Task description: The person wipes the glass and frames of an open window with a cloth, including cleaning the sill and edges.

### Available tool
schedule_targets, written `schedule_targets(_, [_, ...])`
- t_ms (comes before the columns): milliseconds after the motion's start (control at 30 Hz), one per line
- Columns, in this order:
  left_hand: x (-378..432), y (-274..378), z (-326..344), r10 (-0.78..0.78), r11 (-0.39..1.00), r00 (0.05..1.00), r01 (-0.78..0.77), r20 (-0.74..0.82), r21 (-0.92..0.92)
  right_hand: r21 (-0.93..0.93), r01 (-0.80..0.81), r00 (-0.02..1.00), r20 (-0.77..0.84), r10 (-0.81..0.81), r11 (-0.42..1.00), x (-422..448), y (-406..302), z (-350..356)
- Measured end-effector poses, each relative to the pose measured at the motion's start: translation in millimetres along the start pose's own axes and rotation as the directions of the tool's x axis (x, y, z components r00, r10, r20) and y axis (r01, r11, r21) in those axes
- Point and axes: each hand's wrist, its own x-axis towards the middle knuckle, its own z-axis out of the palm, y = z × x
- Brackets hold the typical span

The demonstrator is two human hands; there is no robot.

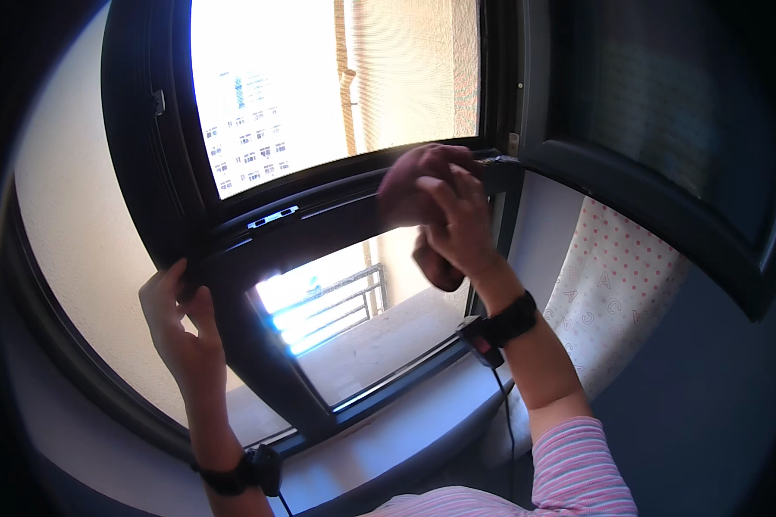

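Note:
My right hand (459, 223) grips a dark reddish cloth (414, 187) against the lower rail of the dark window frame (343, 226), near its right corner. Part of the cloth hangs below my palm. My left hand (184, 310) is raised at the frame's left post, its fingers apart and holding nothing; whether the fingertips touch the frame cannot be told. Between my hands, a bright metal fitting (273, 217) sits in the frame's channel. Both wrists wear black straps with small boxes and cables.
An opened window sash (659, 187) juts inward at the upper right, its corner low. Below it hangs a patterned curtain (604, 284). A fixed lower pane (362, 323) stands above the pale windowsill (388, 439). A small latch piece (160, 103) is on the left post.

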Motion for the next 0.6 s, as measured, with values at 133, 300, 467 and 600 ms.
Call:
schedule_targets(133, [2,3,-1,-0.02,1.0,1.0,0.02,0.017,0.005,-0.057,-0.179,0.984,-0.031,0.177,0.982,-23,54,-19])
schedule_targets(300, [6,6,-2,-0.063,0.997,0.997,0.065,0.032,-0.036,0.126,-0.406,0.868,-0.258,0.425,0.905,-32,43,-12])
schedule_targets(467, [7,9,-7,-0.066,0.996,0.998,0.067,0.023,-0.064,0.13,0.011,0.99,-0.141,0.008,0.992,-2,-42,17])
schedule_targets(600, [8,11,-5,-0.052,0.994,0.998,0.054,0.024,-0.09,0.114,0.033,0.99,-0.138,-0.017,0.993,-25,-10,23])
